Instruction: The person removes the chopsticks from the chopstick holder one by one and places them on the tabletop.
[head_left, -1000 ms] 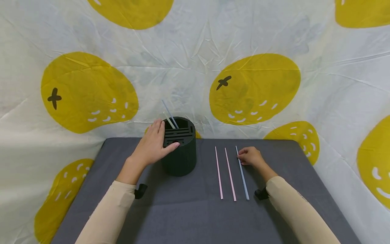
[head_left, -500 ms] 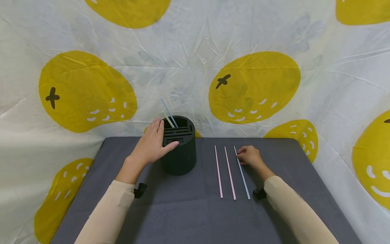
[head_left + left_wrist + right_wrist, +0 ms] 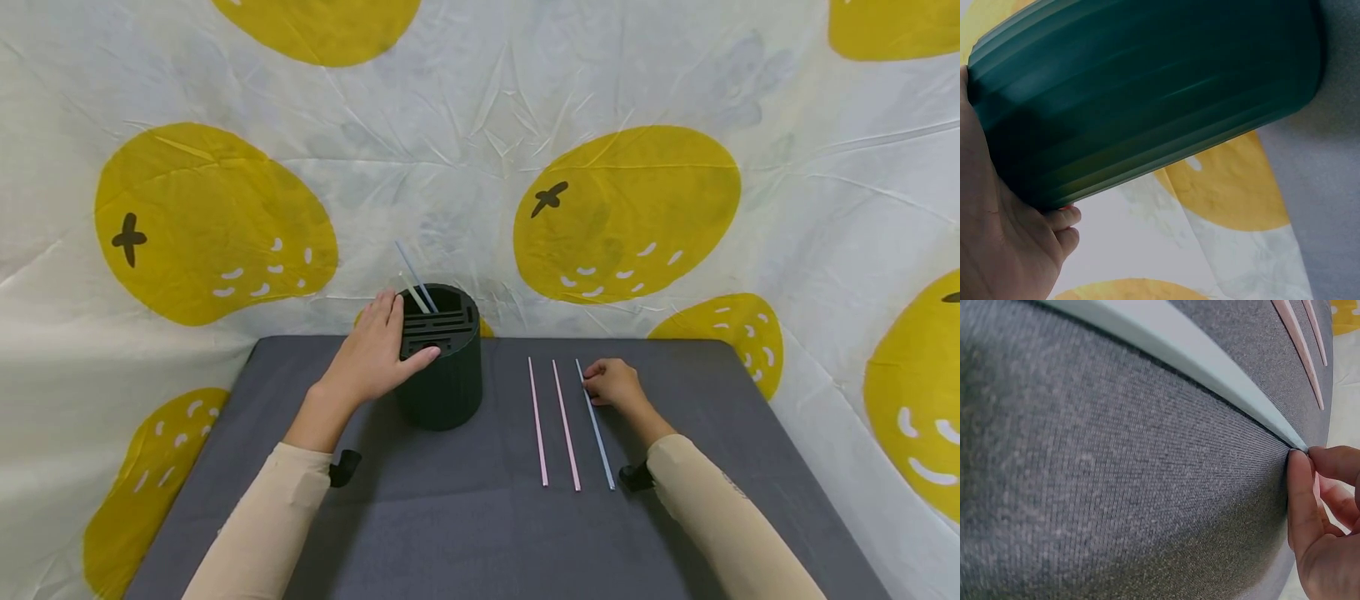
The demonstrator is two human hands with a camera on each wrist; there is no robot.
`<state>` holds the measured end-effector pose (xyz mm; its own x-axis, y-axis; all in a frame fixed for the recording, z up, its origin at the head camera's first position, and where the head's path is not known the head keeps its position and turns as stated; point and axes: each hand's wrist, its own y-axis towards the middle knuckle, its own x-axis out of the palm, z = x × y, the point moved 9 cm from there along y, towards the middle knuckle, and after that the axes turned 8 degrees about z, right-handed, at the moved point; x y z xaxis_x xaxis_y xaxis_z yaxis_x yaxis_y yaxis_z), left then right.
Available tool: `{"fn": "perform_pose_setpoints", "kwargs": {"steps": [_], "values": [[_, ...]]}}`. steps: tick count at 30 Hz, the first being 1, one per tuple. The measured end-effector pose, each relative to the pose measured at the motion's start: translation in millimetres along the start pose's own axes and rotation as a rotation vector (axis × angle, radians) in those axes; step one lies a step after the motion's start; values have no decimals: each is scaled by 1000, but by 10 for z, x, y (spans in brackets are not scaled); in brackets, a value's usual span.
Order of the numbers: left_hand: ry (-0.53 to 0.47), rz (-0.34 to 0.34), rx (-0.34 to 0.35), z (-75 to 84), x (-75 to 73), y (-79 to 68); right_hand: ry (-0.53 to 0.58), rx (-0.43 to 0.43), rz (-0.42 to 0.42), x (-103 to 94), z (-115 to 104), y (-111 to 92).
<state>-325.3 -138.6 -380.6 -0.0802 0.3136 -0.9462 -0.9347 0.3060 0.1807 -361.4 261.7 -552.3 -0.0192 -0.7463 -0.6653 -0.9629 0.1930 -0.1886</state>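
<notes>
“Pinching what, over there?”

“The blue stick (image 3: pixel 596 425), by its far end, between thumb and finger of the right hand (image 3: pixel 617 383). It lay on the desk (image 3: pixel 450 533), right of centre, pointing at the far edge.”

“Beside it?”

“Two pink sticks (image 3: pixel 537 425), just left, apart from each other. Further left, near the far edge, stood a dark green holder (image 3: pixel 442 392); a second blue stick (image 3: pixel 415 275) and a pale stick (image 3: pixel 413 293) leaned from its top. The left hand (image 3: pixel 372 350) rested against it, fingers straight.”

“Which step?”

“Taking hold, I judged. Lifting seemed to call for a firm pinch on that slim end.”
</notes>
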Motion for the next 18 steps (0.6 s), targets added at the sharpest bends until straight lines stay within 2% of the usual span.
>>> {"fn": "perform_pose_setpoints", "kwargs": {"steps": [8,12,15,18], "values": [[-8,0,-1,-9,17,8,2,-9,-1,-15,-31,-5],[-9,3,0,-11,19,15,-1,-31,0,-90,-80,-6],[-7,2,-1,-15,23,19,-22,-68,-3,-177,-166,-12],[-6,2,0,-19,29,17,-54,-142,2,-283,-330,-32]]}}
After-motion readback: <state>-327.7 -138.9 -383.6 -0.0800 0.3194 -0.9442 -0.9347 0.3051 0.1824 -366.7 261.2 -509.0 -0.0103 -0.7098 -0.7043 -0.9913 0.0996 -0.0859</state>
